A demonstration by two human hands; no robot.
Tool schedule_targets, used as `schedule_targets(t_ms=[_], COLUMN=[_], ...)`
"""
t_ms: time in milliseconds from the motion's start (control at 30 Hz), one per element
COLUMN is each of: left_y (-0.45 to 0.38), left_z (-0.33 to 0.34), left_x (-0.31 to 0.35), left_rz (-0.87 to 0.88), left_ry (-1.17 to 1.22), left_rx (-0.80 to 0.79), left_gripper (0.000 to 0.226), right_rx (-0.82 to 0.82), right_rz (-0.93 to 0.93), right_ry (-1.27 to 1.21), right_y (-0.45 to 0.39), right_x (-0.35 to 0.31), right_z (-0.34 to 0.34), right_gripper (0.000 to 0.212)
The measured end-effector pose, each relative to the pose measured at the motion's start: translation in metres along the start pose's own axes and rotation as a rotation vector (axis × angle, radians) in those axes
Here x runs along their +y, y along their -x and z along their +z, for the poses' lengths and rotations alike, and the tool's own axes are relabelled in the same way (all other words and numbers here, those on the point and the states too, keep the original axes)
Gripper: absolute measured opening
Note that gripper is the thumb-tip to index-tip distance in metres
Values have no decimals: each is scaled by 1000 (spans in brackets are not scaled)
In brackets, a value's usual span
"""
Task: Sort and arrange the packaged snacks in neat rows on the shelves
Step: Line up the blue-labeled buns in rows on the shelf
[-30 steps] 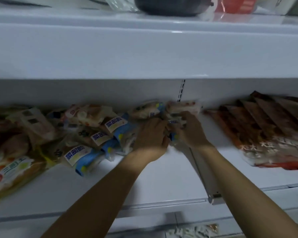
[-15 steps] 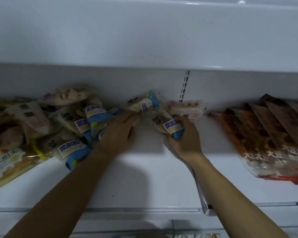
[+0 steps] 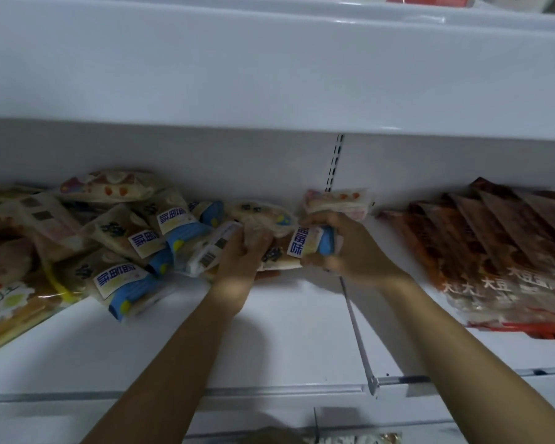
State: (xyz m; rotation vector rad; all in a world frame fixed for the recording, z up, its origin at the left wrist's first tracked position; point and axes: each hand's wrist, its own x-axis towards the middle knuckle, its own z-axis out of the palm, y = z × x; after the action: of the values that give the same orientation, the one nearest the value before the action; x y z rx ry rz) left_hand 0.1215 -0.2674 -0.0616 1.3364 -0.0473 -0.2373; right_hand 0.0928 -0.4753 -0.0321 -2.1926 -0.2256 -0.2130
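Both arms reaching onto a white shelf under an upper shelf. Left hand curled round a clear-wrapped snack pack at the middle of the shelf, fingers buried in the wrapper. Right hand clamped on a blue-and-white labelled pack, thumb below and fingers over the top, touching the pack in the left hand. Further left, a loose heap of blue-labelled packs, overlapping and tilted at odd angles, not in rows. Far left, larger yellow-edged bags lying flat. Behind the right hand, against the back wall, a pink-and-white pack. Right of a thin metal divider, a fanned stack of brown packs, overlapping in an orderly row.
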Motion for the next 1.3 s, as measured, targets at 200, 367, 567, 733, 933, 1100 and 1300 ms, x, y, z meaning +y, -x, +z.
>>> schedule_targets(t_ms=[200,367,567,733,933,1100,1300], left_y=[0,-5,-9,-13,-12,-7,12], left_z=[-7,-13,-18,-19,-17,-22,-45], left_x=[-18,-24,-29,-33,-33,-30,3], left_rz=[129,120,126,116,118,108,99], left_ry=[-22,65,87,73,102,160,119], left_rx=[60,80,37,-13,-4,80,82], left_gripper=[28,65,76,66,52,75,51], right_rx=[238,93,299,290,524,-18,-172], right_rz=[260,409,230,284,46,406,381], right_ry=[614,886,882,816,630,686,752], right_y=[-68,-69,-23,8,9,-20,-50], right_x=[59,86,81,80,45,32,30], right_z=[-35,-29,-34,-32,1,-5,-27], right_gripper=[50,60,53,74,39,69,55])
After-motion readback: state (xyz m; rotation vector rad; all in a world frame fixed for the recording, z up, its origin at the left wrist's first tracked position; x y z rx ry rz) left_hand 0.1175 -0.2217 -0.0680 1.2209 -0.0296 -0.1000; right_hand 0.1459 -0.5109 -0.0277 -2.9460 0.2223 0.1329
